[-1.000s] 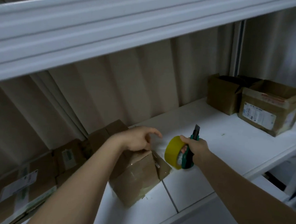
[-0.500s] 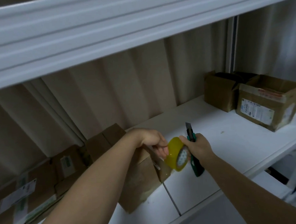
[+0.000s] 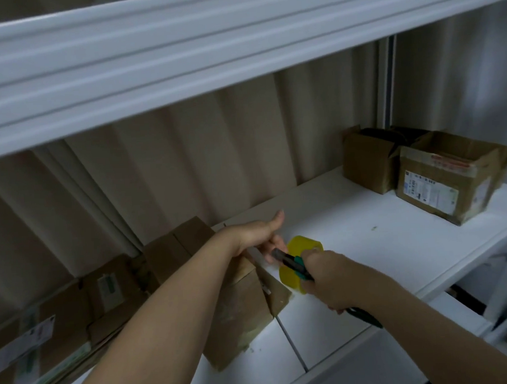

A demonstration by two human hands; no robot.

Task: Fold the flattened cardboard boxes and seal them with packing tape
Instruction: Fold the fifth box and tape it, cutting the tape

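On the white shelf [image 3: 368, 244], near its front edge, I see the box [image 3: 238, 305] standing under my left forearm. My left hand [image 3: 255, 236] pinches what looks like the tape end, thumb raised. My right hand [image 3: 334, 279] grips both the yellow roll [image 3: 296, 278] and the knife [image 3: 289, 262], I think to cut the strip after pulling. 2 boxes [image 3: 441, 177] stand far right.

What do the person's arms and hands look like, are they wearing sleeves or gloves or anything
Both forearms are bare as far as the view shows, with no sleeve in sight. The left hand and right hand wear no gloves. No watch, ring or bracelet shows on either wrist or on the fingers.
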